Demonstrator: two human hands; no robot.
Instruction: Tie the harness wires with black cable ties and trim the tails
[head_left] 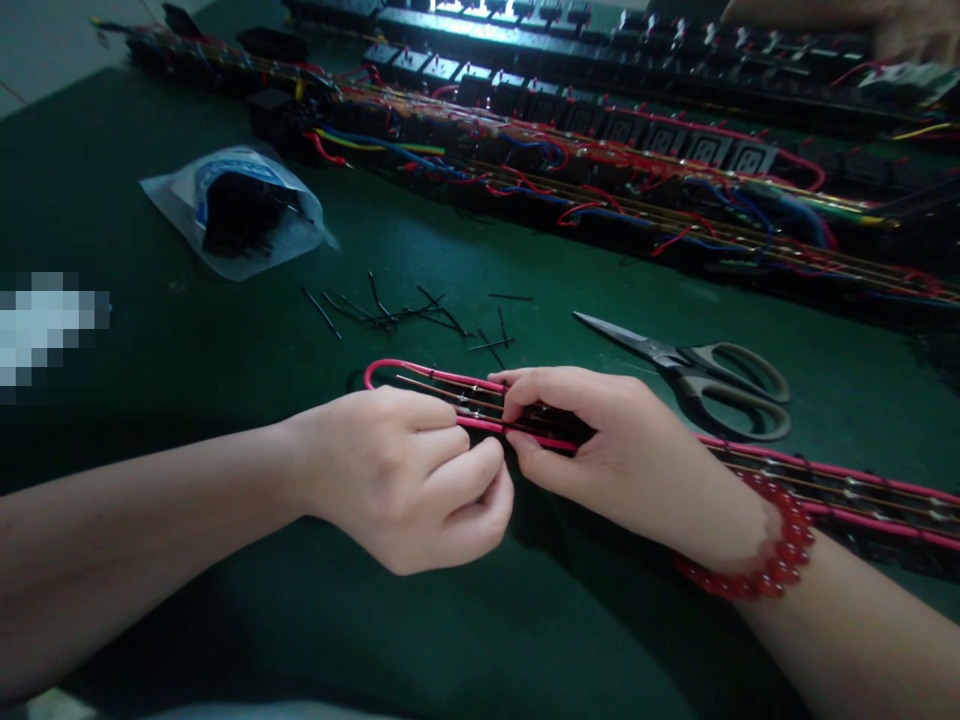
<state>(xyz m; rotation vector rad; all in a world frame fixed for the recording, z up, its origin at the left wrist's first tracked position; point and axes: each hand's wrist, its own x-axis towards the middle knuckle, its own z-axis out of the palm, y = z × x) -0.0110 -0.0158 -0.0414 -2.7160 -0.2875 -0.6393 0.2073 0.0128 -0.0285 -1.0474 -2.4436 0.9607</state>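
A long black strip with pink-red cable along both edges [862, 492] runs from the centre to the right edge, its cable looping round at the left end. My right hand [607, 440], with a red bead bracelet at the wrist, has thumb and fingers closed across the strip. Just left of it, my left hand [427, 480] is curled closed at the strip's near edge; whatever its fingertips pinch is hidden. Short black ties [390, 315] lie scattered on the green table beyond the hands. Scissors [667, 358] with grey-green handles rest behind my right hand, blades pointing left.
An open clear bag [251, 215] of black ties sits at the upper left on the green table [225, 370]. Long socket strips with red, blue and yellow wires [525, 150] stretch across the back. Another person's blurred hand [915, 30] shows at the top right.
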